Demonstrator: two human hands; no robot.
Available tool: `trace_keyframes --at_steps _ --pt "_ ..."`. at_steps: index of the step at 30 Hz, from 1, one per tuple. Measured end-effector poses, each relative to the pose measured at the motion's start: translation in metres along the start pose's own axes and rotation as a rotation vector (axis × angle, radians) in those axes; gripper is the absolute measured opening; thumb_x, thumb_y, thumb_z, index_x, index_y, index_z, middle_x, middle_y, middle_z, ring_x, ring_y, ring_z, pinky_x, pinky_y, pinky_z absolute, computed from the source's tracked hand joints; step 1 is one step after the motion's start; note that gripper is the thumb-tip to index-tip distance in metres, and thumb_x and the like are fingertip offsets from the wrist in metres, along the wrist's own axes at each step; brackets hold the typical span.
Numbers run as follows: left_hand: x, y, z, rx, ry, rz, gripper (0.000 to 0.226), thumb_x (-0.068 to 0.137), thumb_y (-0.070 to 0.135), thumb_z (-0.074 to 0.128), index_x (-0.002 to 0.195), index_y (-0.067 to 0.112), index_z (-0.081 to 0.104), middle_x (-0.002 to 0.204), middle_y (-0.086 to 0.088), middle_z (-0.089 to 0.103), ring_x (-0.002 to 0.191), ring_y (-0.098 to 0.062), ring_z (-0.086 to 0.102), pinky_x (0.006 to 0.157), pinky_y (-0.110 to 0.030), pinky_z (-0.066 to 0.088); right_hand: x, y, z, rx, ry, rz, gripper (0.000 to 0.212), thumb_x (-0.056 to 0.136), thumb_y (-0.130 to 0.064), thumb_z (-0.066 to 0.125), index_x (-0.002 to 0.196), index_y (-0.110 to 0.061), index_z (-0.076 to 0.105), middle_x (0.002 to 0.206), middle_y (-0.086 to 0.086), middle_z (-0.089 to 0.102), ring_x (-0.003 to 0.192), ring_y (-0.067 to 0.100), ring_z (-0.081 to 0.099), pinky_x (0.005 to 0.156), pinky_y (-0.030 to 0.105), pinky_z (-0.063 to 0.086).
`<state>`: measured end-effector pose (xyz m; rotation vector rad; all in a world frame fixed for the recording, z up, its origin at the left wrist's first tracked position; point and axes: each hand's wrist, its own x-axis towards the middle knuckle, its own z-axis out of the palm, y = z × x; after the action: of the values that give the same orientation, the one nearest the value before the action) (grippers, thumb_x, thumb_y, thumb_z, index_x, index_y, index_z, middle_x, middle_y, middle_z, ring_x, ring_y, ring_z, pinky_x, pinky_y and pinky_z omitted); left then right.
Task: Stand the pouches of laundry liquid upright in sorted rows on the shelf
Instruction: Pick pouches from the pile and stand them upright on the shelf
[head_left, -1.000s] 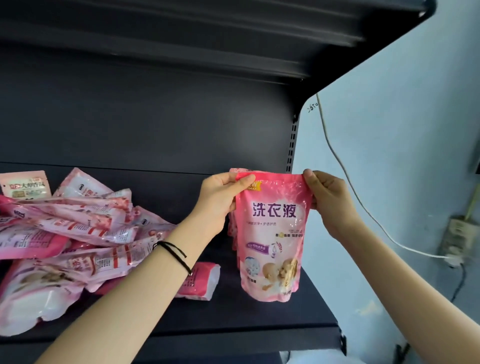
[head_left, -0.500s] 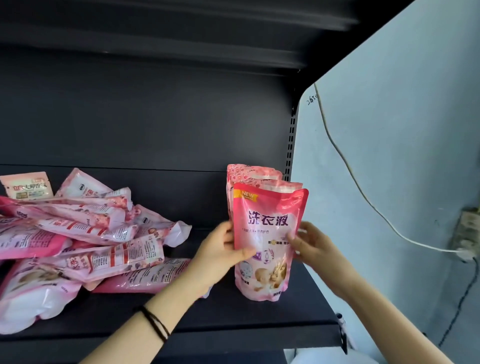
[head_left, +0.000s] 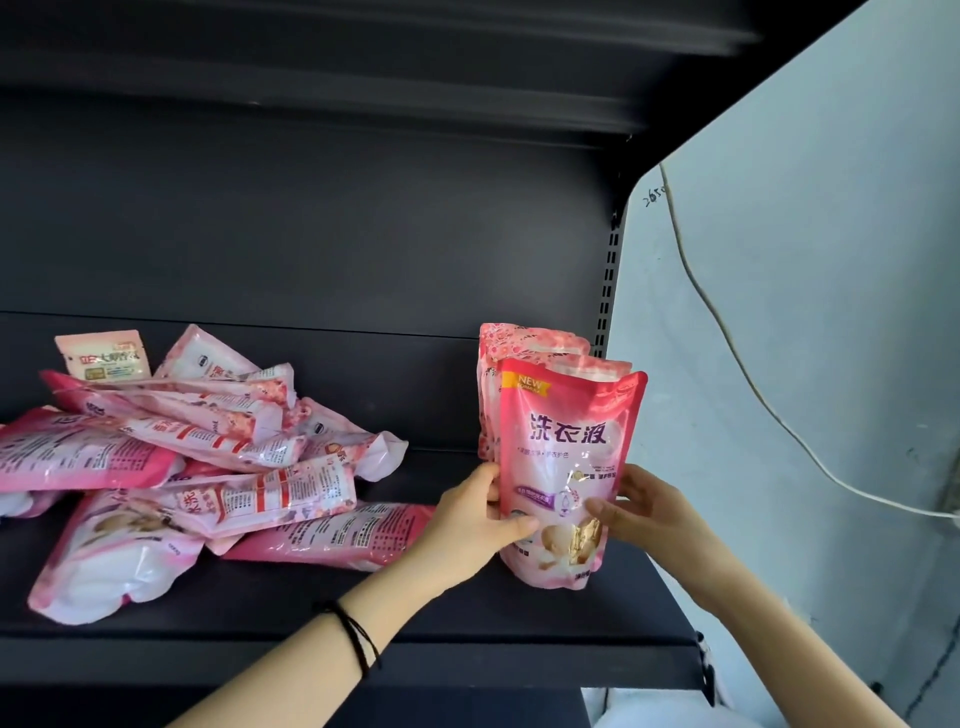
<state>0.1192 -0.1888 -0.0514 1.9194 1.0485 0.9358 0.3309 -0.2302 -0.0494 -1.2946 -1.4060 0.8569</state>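
Pouch (head_left: 571, 441): upright on shelf (head_left: 519, 618), long axis vertical.
Grip: left hand (head_left: 480, 517) and right hand (head_left: 641, 512) hold its lower sides.
Heap (head_left: 208, 457): frame left, nearer left hand.

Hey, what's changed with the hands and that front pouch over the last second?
Both hands slid down from the pouch's top corners. The left hand and right hand now hold the lower sides of the pouch, thumbs on its front. It stands on the shelf before the row. The pile stayed put.
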Motion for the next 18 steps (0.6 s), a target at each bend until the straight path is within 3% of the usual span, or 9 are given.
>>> trace_keyframes --at_steps 2,4,7,12,18 --pt "-0.001 0.003 -0.014 0.15 -0.032 0.006 0.052 0.083 0.029 0.071 0.129 0.021 0.049 0.116 0.008 0.06 0.098 -0.004 0.061 0.084 -0.019 0.051 0.001 -0.008 -0.006 -0.238 -0.023 0.061 0.027 0.085 -0.03 0.07 0.109 -0.019 0.062 0.106 -0.005 0.071 0.093 0.012 0.07 0.088 0.032 0.056" --pt "-0.005 0.009 -0.033 0.333 -0.057 0.041 0.047 0.084 0.034 0.068 0.127 0.021 0.054 0.116 0.004 0.063 0.097 -0.005 0.062 0.087 -0.023 0.052 0.0 -0.022 -0.014 -0.683 -0.105 0.151 0.03 0.084 -0.047 0.066 0.101 -0.022 0.064 0.1 -0.011 0.068 0.088 0.006 0.065 0.079 0.023 0.054" --pt "-0.016 0.019 -0.068 0.715 -0.012 0.138 0.028 0.087 0.045 0.06 0.11 0.029 0.061 0.102 0.012 0.064 0.089 -0.003 0.06 0.08 -0.028 0.053 -0.006 -0.046 -0.014 -1.121 -0.27 0.187 0.037 0.084 -0.054 0.061 0.091 -0.019 0.069 0.096 -0.007 0.07 0.088 0.009 0.066 0.08 0.024 0.051" --pt "-0.028 0.021 -0.126 1.146 0.099 0.202 0.026 0.086 0.051 0.052 0.097 0.028 0.059 0.096 0.011 0.062 0.085 -0.011 0.054 0.068 -0.028 0.043 -0.013 -0.086 0.033 -1.077 -0.378 0.048 0.027 0.085 -0.049 0.063 0.095 -0.024 0.069 0.088 -0.015 0.068 0.081 0.002 0.064 0.074 0.016 0.051" --pt "-0.033 0.002 -0.209 1.443 0.127 0.174 0.034 0.083 0.054 0.049 0.095 0.026 0.063 0.094 0.006 0.066 0.092 -0.018 0.06 0.069 -0.028 0.036 0.013 -0.136 0.114 -1.198 -0.446 -0.111 0.03 0.086 -0.04 0.066 0.108 -0.02 0.067 0.097 -0.011 0.061 0.077 0.001 0.054 0.064 0.016 0.043"
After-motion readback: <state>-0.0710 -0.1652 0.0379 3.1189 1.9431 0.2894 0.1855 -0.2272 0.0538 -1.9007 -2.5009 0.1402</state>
